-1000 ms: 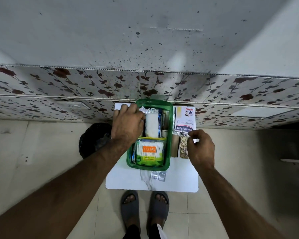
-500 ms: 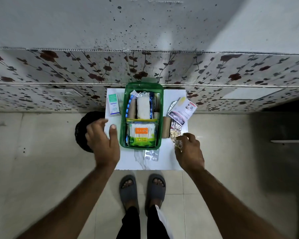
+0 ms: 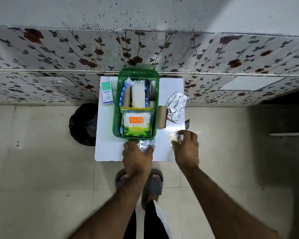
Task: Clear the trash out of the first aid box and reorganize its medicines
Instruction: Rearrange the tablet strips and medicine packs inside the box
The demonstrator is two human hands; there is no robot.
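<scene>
The green first aid box (image 3: 116, 107) stands on a small white table (image 3: 107, 149). Inside it are a cotton swab pack (image 3: 136, 124), a white gauze roll (image 3: 138, 96) and a brown bandage roll. My left hand (image 3: 136, 157) grips a clear blister strip (image 3: 146, 145) at the table's near edge, just below the box. My right hand (image 3: 185, 149) pinches a gold pill strip (image 3: 173, 137) to the right of the box. A crumpled foil packet (image 3: 176, 105) and a brown roll (image 3: 162, 116) lie beside the box on the right. A small medicine carton (image 3: 106, 92) lies on the left.
A black dustbin (image 3: 83, 124) sits on the floor left of the table. A flower-patterned wall panel (image 3: 214, 54) runs behind the table. My feet in grey sandals (image 3: 153, 185) stand on the tiled floor under the table's near edge.
My left hand moved from the table's left side to the near edge and took hold of the blister strip. My right hand drew the gold strip nearer. The foil packet now shows its silver side.
</scene>
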